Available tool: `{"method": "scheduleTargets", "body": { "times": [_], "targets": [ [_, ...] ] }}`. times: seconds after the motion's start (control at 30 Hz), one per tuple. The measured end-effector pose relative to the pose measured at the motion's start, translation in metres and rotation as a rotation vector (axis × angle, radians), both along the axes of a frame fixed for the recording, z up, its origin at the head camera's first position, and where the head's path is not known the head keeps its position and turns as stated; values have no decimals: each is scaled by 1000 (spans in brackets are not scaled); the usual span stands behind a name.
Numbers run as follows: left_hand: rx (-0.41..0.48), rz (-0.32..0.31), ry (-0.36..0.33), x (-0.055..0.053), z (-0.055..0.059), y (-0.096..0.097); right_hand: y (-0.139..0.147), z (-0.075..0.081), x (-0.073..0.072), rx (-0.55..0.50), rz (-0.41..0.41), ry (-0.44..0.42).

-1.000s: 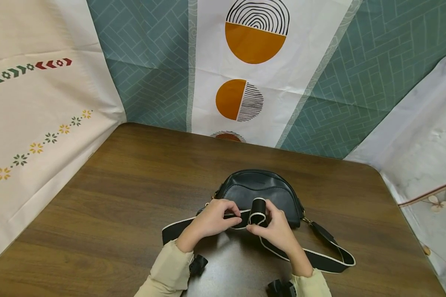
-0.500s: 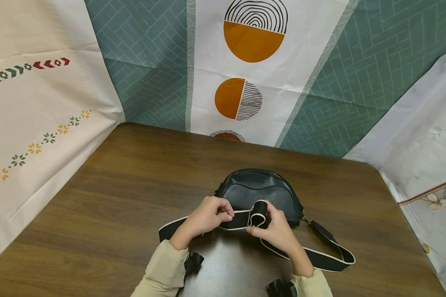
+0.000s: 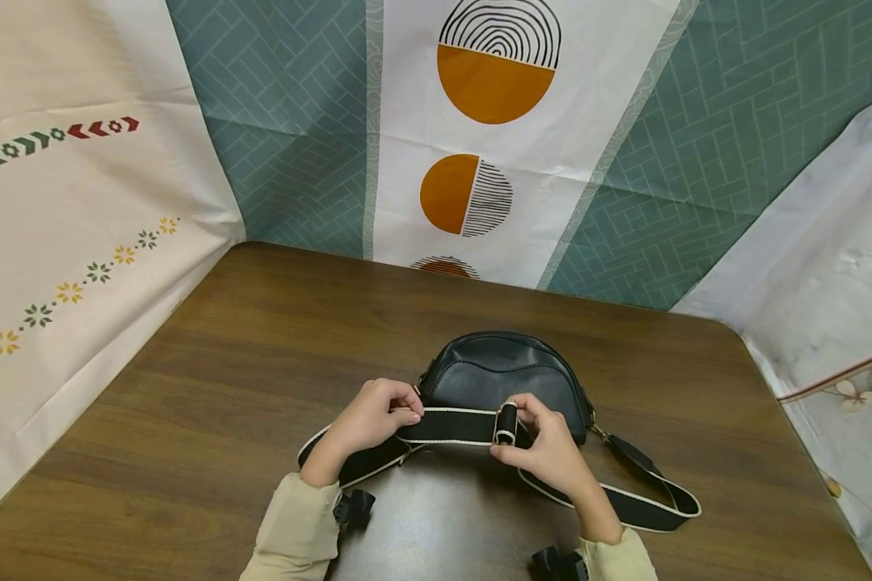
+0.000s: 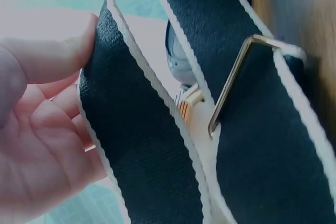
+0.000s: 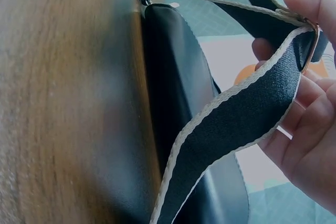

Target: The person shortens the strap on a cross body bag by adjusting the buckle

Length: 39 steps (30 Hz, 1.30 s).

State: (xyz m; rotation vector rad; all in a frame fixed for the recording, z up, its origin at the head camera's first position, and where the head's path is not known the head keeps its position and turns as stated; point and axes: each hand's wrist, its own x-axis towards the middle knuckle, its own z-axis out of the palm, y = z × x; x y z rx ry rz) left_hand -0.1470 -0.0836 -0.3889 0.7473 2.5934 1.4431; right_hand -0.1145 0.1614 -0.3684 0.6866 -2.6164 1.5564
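A black half-moon handbag (image 3: pixel 509 375) rests on the wooden table, its wide black shoulder strap (image 3: pixel 454 426) with white edging spread in front of it. My left hand (image 3: pixel 373 415) pinches the strap between thumb and fingers, left of the bag's front. A gold strap slider (image 5: pixel 311 48) is gripped by my right hand (image 3: pixel 548 442) at its edge, with a small loop of strap standing up through it. Between both hands the strap runs flat and taut. A second gold metal ring (image 4: pixel 231 85) sits on the strap's lower stretch in the left wrist view.
The strap's other end (image 3: pixel 647 512) curves over the table (image 3: pixel 298 323) to the right and clips to the bag's right side. A patterned cloth (image 3: pixel 305 129) hangs behind the table, with pale cloths on both sides.
My left hand has moved left, drawing the strap with it. The loop at the slider has become smaller and the stretch between the hands longer. My right hand has stayed nearly in place.
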Motion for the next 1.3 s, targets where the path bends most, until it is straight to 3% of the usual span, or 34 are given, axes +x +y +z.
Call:
{"method": "scheduleTargets", "body": {
  "times": [0.23, 0.47, 0.73, 1.0, 1.3],
  "targets": [
    [-6, 26, -16, -1, 0, -11, 5, -1, -1, -6, 3, -28],
    [-46, 84, 16, -3, 0, -24, 12, -2, -2, -34, 14, -28],
    [-100, 118, -6, -3, 0, -18, 11, -4, -4, -102, 61, -74],
    [-84, 27, 10, -1, 5, 1, 14, -26, -14, -201, 157, -98],
    [44, -124, 72, 3, 17, 38, 10, -25, -18, -368, 369, -76]
  ]
}}
